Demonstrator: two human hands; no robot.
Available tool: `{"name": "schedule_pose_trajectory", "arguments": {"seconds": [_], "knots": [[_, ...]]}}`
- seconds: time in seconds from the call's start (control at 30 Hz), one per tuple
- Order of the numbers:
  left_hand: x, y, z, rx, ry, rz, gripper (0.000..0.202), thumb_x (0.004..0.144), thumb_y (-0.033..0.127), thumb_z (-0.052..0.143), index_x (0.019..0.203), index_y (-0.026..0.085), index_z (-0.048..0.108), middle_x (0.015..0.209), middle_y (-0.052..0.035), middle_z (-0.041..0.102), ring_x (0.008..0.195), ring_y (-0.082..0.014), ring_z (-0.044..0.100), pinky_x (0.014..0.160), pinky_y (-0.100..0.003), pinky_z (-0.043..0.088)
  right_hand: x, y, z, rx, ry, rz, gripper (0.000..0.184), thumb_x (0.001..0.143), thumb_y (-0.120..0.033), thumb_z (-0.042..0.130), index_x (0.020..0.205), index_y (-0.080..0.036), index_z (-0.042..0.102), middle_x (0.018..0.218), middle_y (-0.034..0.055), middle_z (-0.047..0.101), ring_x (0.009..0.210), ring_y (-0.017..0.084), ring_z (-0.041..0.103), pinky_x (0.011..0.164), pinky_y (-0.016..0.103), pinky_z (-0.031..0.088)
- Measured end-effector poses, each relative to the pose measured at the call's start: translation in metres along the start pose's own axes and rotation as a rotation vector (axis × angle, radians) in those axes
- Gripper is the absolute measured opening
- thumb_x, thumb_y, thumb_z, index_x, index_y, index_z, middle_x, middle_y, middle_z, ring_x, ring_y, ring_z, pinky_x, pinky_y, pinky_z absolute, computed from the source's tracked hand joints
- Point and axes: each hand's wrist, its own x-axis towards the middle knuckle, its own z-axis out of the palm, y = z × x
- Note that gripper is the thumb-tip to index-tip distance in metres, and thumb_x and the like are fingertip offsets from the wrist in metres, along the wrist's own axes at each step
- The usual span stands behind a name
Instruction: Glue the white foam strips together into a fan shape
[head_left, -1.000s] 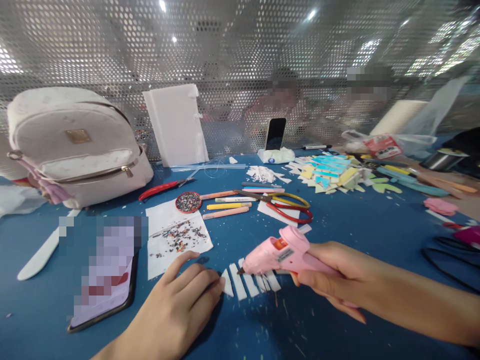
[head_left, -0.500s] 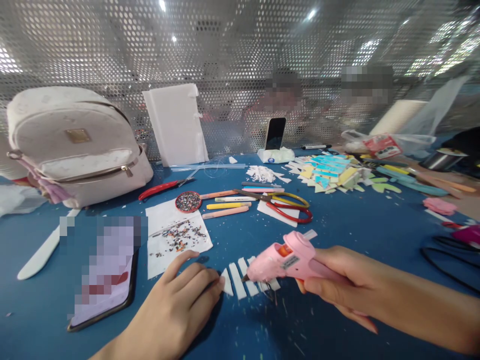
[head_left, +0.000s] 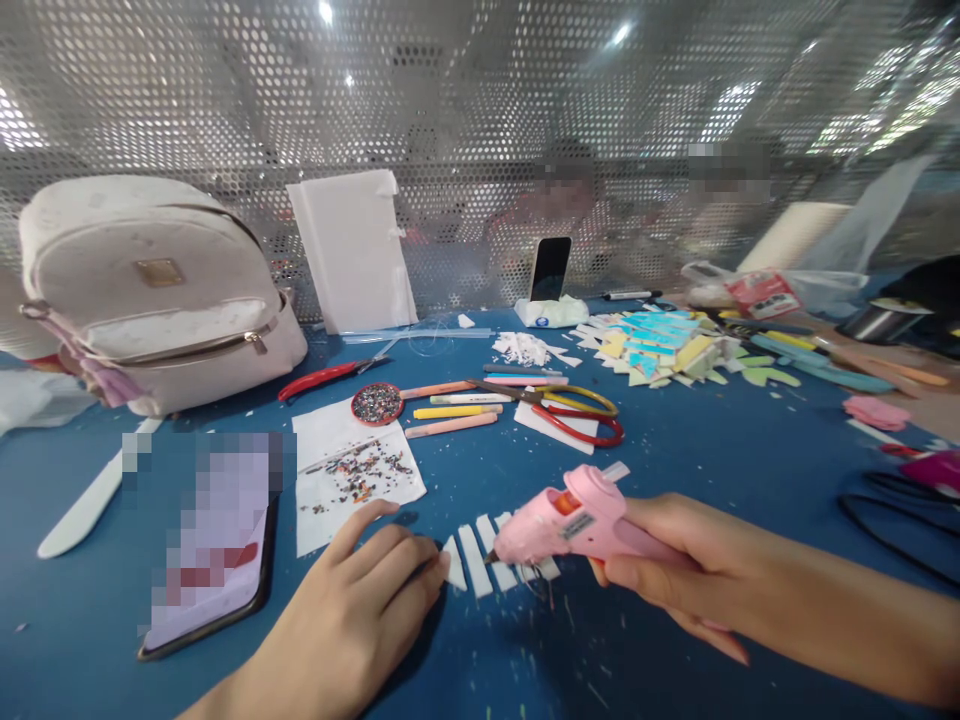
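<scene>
My right hand [head_left: 675, 575] grips a pink glue gun [head_left: 570, 518], its nozzle pointing left and down at a row of white strips [head_left: 475, 562] lying on the blue table [head_left: 720, 440]. The nozzle tip sits just over the middle strips. My left hand [head_left: 360, 610] rests on the table with curled fingers, fingertips touching the leftmost strip. Nothing is visible inside that hand.
A phone [head_left: 206, 555] lies left of my left hand. A paper sheet with glitter [head_left: 352, 475], a round glitter dish [head_left: 377, 402], coloured sticks [head_left: 454, 410], scissors [head_left: 574, 408], red pliers [head_left: 322, 377], a white backpack [head_left: 150, 290] and foam scraps [head_left: 664, 348] lie farther back. Black cables [head_left: 900, 510] lie right.
The glue gun and my right hand moved slightly right and down, the nozzle now lower over the strips. My left hand stays put.
</scene>
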Motion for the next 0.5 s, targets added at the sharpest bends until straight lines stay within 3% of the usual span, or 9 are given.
{"name": "schedule_pose_trajectory", "arguments": {"seconds": [0.17, 0.37, 0.5], "knots": [[0.001, -0.001, -0.002, 0.001, -0.029, 0.007, 0.029, 0.102, 0.009, 0.039, 0.108, 0.012, 0.068, 0.092, -0.0052, 0.071, 0.083, -0.0159, 0.064, 0.102, -0.043, 0.046, -0.002, -0.006, 0.000, -0.016, -0.016, -0.007, 0.058, 0.088, -0.072, 0.053, 0.107, -0.018, 0.067, 0.058, -0.0047, 0.046, 0.048, 0.009, 0.043, 0.050, 0.021, 0.036], [-0.001, 0.000, -0.001, -0.009, -0.038, 0.000, 0.028, 0.101, 0.008, 0.040, 0.108, 0.012, 0.068, 0.093, -0.0058, 0.070, 0.084, -0.0161, 0.064, 0.101, -0.044, 0.047, -0.003, -0.006, -0.011, -0.026, -0.131, 0.010, 0.056, 0.090, -0.067, 0.052, 0.118, -0.019, 0.063, 0.061, -0.0042, 0.046, 0.052, 0.010, 0.044, 0.052, 0.022, 0.038], [-0.002, 0.000, -0.001, -0.007, -0.031, 0.003, 0.028, 0.102, 0.009, 0.040, 0.107, 0.013, 0.067, 0.093, -0.0052, 0.071, 0.084, -0.0158, 0.064, 0.102, -0.043, 0.046, -0.006, -0.010, -0.015, -0.004, -0.150, 0.008, 0.057, 0.090, -0.069, 0.050, 0.113, -0.018, 0.062, 0.062, -0.0032, 0.047, 0.052, 0.011, 0.043, 0.053, 0.023, 0.037]]}}
